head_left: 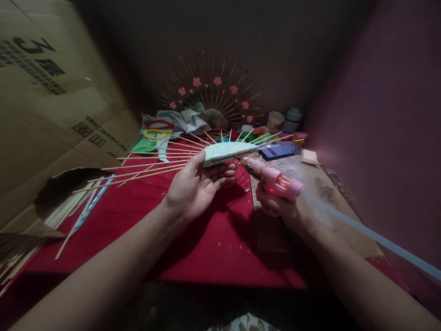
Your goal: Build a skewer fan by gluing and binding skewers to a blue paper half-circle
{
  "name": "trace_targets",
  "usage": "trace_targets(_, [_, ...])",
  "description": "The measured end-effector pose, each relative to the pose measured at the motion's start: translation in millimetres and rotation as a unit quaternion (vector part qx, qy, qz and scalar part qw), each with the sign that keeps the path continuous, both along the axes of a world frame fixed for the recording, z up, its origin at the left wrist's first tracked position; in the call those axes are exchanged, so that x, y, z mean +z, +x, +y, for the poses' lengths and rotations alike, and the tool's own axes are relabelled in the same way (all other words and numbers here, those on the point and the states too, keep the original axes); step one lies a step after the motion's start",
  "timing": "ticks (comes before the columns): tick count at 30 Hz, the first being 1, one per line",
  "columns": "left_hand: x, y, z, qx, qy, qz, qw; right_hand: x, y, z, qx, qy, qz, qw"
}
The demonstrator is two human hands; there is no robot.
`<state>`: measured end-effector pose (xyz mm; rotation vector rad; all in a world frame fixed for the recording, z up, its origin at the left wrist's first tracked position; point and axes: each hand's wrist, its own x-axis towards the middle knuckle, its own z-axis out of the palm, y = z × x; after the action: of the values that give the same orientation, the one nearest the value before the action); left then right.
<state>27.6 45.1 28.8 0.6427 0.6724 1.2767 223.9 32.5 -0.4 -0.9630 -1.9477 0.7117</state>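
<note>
My left hand (196,188) holds a pale half-round piece (229,151), thumb on top and fingers beneath. Thin wooden sticks (155,168) fan out from its far and left edges. In my right hand (275,202) is a pink glue gun (275,177), with a red light lit on its side and a long translucent glue stick (372,235) trailing from its back. The gun's nozzle, with brown residue around it, points at the lower right edge of the pale piece. Whether it touches the piece, I cannot tell.
A cardboard box (65,115) stands at left beside loose sticks (74,202). Yellow-handled scissors (157,134), a phone (279,151) and cups (274,120) lie or stand at the back of the red table (206,248). Behind them is a flowered fan of sticks (217,82). Cardboard (320,202) lies right.
</note>
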Motion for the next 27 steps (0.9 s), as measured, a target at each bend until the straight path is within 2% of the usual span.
trace_targets(5, [-0.8, -1, 0, -0.005, 0.01, 0.002, 1.0, 9.2, -6, 0, 0.007, -0.019, 0.016, 1.0])
trace_targets(9, [-0.8, 0, 0, 0.002, 0.01, 0.002, 1.0, 5.3, -4, 2, 0.002, -0.017, 0.008, 1.0])
trace_targets(14, [0.5, -1, 0, 0.013, 0.004, 0.001, 1.0, 2.9, 2, 3, -0.006, 0.021, -0.004, 1.0])
trace_targets(23, [4.4, -3, 1, 0.023, -0.001, 0.013, 1.0, 8.8, 1, 4, -0.002, 0.005, 0.05, 0.999])
trace_targets(27, [4.8, -4, 1, 0.029, 0.0, 0.014, 0.999, 4.6, 5, 7, -0.032, 0.009, 0.037, 0.999])
